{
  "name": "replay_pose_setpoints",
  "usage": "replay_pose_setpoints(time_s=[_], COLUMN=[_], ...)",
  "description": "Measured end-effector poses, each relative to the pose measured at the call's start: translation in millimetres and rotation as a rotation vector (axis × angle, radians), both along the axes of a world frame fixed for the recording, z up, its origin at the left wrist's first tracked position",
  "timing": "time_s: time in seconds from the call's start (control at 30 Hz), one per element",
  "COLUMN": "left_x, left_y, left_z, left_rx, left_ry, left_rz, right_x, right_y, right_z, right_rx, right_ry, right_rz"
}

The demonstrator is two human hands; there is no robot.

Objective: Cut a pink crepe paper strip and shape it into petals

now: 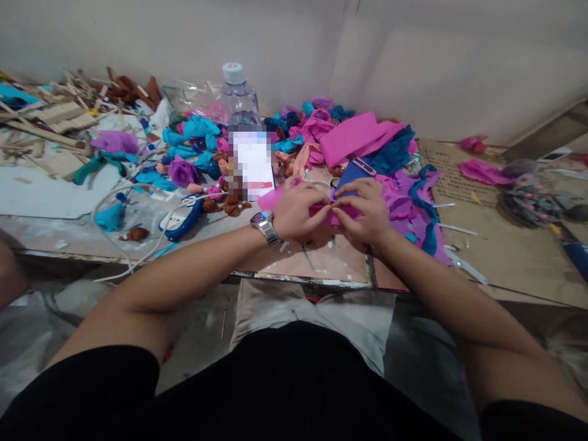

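Both of my hands meet over a strip of pink crepe paper [271, 197] just above the worktable's near edge. My left hand [298, 211], with a metal watch [265, 225] on its wrist, is closed and pinches the left part of the strip. My right hand [362, 211] is closed too and pinches the strip's right end, fingertips pressed together. The paper between the hands is mostly hidden by my fingers. A blue tool with a white handle [356, 170] lies just behind my right hand.
A water bottle [239, 95] stands at the back. Heaps of pink, purple and teal paper scraps [353, 138], a purple paper rose [182, 171], a white cable [133, 245] and wood sticks [50, 122] cover the table. Cardboard [496, 245] lies at the right.
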State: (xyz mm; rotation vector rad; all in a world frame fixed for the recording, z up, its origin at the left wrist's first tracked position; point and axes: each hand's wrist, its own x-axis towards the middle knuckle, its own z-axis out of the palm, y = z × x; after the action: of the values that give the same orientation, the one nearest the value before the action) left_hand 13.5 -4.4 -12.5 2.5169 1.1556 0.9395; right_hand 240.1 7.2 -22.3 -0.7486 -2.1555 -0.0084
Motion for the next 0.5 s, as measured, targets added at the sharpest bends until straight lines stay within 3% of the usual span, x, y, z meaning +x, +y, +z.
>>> replay_pose_setpoints(time_s=[0.5], left_x=[0.5], left_y=[0.6], left_z=[-7.7], left_rx=[0.159], left_ry=[0.025], left_rz=[0.011], right_x=[-4.8], right_y=[1.1], right_z=[-0.2], right_rx=[-0.185], right_ry=[0.042], right_rz=[0.051])
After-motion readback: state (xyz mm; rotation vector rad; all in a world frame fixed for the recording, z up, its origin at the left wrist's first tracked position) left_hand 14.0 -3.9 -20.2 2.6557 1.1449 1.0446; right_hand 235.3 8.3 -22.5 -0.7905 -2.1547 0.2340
